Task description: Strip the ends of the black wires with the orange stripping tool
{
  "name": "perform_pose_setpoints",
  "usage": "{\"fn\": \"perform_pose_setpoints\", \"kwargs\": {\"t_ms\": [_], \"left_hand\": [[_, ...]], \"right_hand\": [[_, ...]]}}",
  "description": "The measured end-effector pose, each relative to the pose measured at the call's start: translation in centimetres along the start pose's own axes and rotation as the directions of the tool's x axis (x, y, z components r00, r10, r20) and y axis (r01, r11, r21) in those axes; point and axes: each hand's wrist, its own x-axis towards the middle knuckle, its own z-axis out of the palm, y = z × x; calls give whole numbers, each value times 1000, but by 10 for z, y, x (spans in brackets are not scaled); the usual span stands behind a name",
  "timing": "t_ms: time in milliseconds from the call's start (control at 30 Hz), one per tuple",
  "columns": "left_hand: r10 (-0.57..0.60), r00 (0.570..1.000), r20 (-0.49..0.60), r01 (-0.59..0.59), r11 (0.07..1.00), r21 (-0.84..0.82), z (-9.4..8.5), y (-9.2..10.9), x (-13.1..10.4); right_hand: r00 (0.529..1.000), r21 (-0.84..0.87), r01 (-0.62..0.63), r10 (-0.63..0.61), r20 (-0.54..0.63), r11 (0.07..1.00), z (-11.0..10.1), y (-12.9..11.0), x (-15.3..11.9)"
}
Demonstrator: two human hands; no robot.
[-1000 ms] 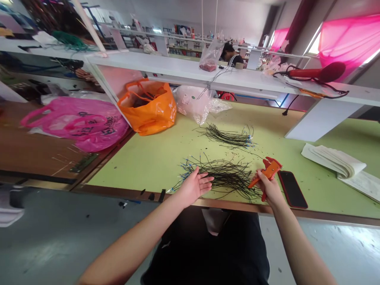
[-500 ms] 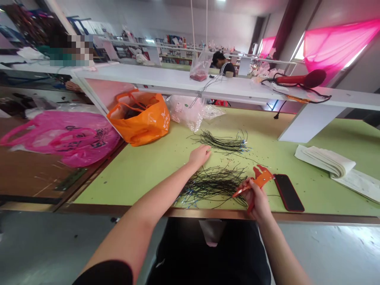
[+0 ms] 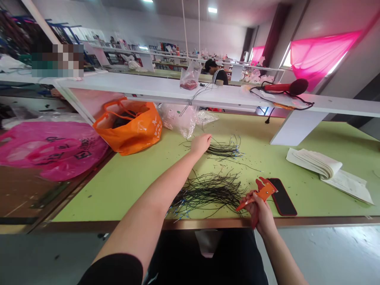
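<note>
My left hand (image 3: pixel 202 144) is closed over the left part of the far bundle of black wires (image 3: pixel 224 149), fingers pinched together; what they hold is too small to make out. Blue-tipped ends show at that bundle's right side. My right hand (image 3: pixel 261 209) grips an orange-red wire stripper (image 3: pixel 265 192), its jaws pointing away from me. Between my arms a larger pile of black wires (image 3: pixel 210 192) lies near the table's front edge, with blue tips at its lower left. Small dark scraps are scattered between the two bundles.
A phone (image 3: pixel 283 197) lies right of the stripper, with folded papers (image 3: pixel 320 164) beyond. At the left are an orange bag (image 3: pixel 133 128) and a pink bag (image 3: pixel 56 146). A white shelf (image 3: pixel 154 88) crosses behind, bearing a red-handled tool (image 3: pixel 279 87). A person (image 3: pixel 219 73) sits farther back.
My left hand has moved away from me, from between the bundles onto the far wires. My right hand still holds the stripper. The view has shifted slightly.
</note>
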Motion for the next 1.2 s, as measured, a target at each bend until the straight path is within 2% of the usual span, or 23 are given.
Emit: {"fn": "perform_pose_setpoints", "kwargs": {"t_ms": [133, 267, 333, 400, 500, 567, 667, 767, 900, 1067, 1133, 1200], "left_hand": [[-33, 999, -16, 30, 985, -173, -8, 25, 25], [-79, 989, 128, 122, 921, -371, 7, 54, 43], [-91, 982, 166, 159, 874, -459, 14, 67, 45], [-101, 981, 167, 176, 825, -537, 17, 77, 45], [-116, 982, 148, 185, 751, -633, 13, 86, 42], [-133, 982, 135, 189, 702, -687, 6, 88, 39], [-160, 981, 107, 185, 630, -754, -5, 87, 33], [-171, 983, 67, 155, 573, -805, -15, 87, 27], [-183, 983, -18, 84, 530, -844, -38, 89, 18], [-172, 947, -272, -153, 503, -850, -92, 81, -4], [-118, 938, -327, -201, 582, -788, -115, 69, -22], [-19, 937, -348, -229, 719, -656, -134, 52, -45]], "right_hand": [[999, 11, 7, -8, 47, 1000, 11, 5, 3], [995, 20, -8, 6, 102, 1000, 31, 4, 18], [989, 50, -72, 65, 134, 996, 50, -1, 39], [979, 67, -183, 176, 103, 981, 72, -7, 70], [967, 71, -248, 243, 76, 966, 103, -10, 120], [959, 74, -284, 281, 42, 956, 117, -6, 149], [949, 88, -310, 313, -22, 946, 123, 3, 178], [946, 108, -302, 312, -93, 947, 117, 9, 196], [930, 104, -307, 321, -177, 946, 107, 9, 213], [927, 71, -314, 321, -195, 947, 108, 7, 215], [931, 56, -310, 315, -187, 949, 109, 4, 212], [936, 42, -304, 307, -173, 952, 108, -2, 208]]}}
